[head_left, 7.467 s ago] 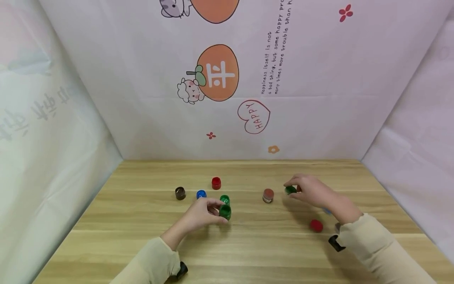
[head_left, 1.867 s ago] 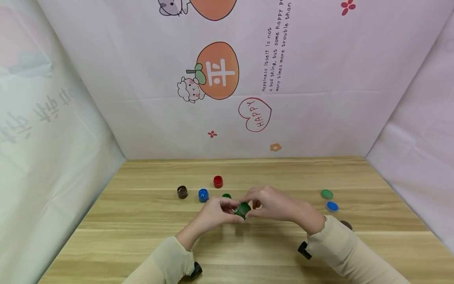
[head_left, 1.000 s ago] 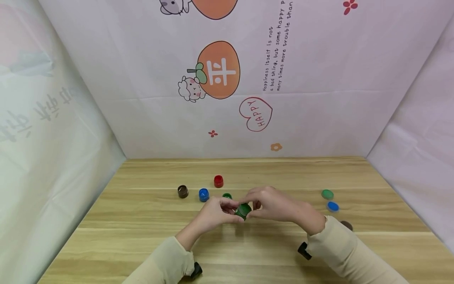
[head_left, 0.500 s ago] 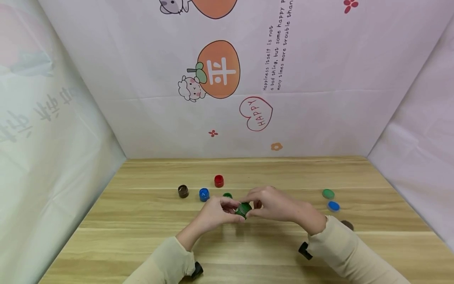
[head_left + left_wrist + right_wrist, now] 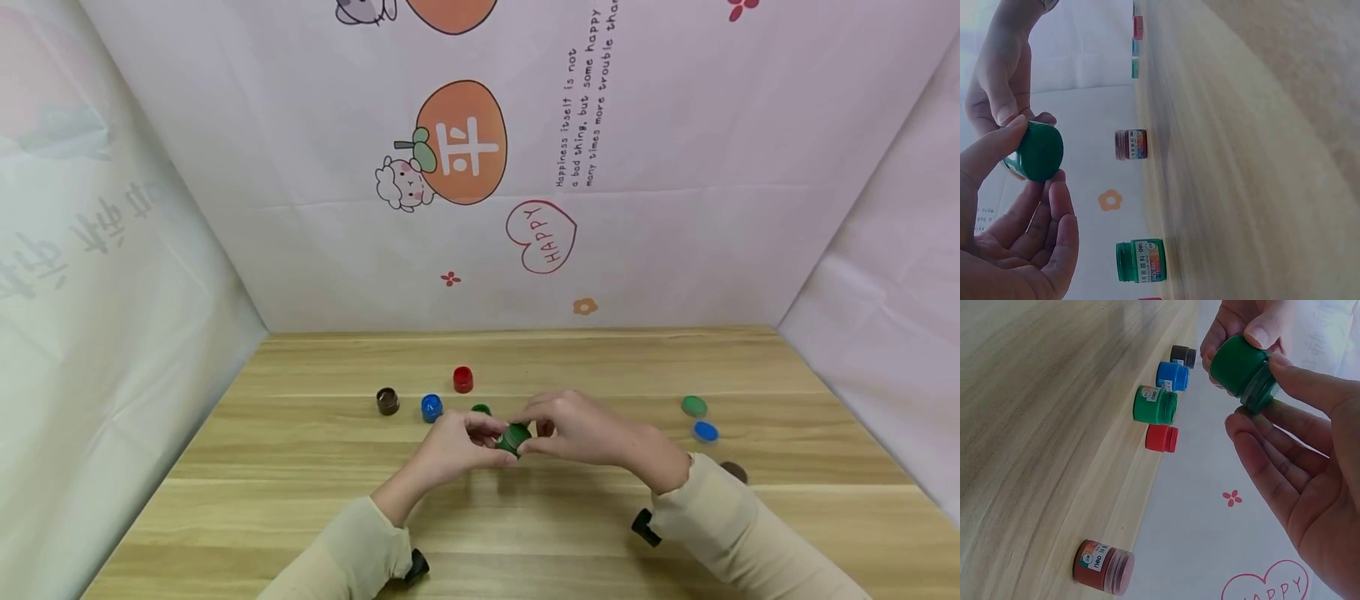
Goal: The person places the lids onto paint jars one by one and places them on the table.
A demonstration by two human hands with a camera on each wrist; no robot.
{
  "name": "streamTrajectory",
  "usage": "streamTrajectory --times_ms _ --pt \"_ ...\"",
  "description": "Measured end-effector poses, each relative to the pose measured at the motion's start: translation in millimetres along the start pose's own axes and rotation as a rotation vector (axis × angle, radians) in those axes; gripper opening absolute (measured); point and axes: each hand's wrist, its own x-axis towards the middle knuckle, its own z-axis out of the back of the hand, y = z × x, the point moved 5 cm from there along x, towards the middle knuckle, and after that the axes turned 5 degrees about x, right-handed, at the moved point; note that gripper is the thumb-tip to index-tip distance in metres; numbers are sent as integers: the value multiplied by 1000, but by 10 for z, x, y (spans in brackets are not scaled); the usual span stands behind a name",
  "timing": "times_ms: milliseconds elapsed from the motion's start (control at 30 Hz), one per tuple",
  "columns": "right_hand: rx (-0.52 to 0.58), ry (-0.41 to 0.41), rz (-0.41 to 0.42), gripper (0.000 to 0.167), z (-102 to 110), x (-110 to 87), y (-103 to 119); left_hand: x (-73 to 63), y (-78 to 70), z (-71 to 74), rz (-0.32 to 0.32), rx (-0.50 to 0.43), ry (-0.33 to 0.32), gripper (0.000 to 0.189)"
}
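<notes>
Above the middle of the table, both hands meet at one green paint jar (image 5: 1240,365). My left hand (image 5: 450,447) grips the jar's body between thumb and fingers, its base showing in the left wrist view. With thumb and fingertips my right hand (image 5: 581,429) pinches the green lid (image 5: 1261,390) at the jar's mouth. The jar is tipped, its lid end toward the right hand. Just behind the left fingers stands a second, open green jar (image 5: 1155,405). The right hand hides a capped reddish-brown jar (image 5: 1094,564), which both wrist views show.
Open jars of brown (image 5: 387,402), blue (image 5: 431,408) and red (image 5: 462,380) paint stand at the back left of the wooden table. On the right lie a green lid (image 5: 694,406), a blue lid (image 5: 705,431) and a brown lid (image 5: 734,472), the last partly behind the sleeve.
Since the oldest frame, my right hand has brought the green lid leftward to the held jar's mouth, and the left hand has moved slightly right. Over the last second both hands hardly shift.
</notes>
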Motion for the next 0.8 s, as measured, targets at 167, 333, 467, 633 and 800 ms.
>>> streamTrajectory --times_ms 167,333,467,633,800 --pt "15 1 4 32 5 5 -4 2 2 4 2 -4 -3 39" --pt "26 -1 17 32 12 11 5 3 3 9 9 -4 -7 39" --pt "19 -7 1 31 6 11 -2 -2 -2 10 6 -7 -11 37" --pt "1 -13 -21 32 -3 7 -13 -3 -7 13 8 -28 -15 38" --pt "-6 -18 -8 33 9 5 -3 -1 -13 34 30 -28 -26 40"
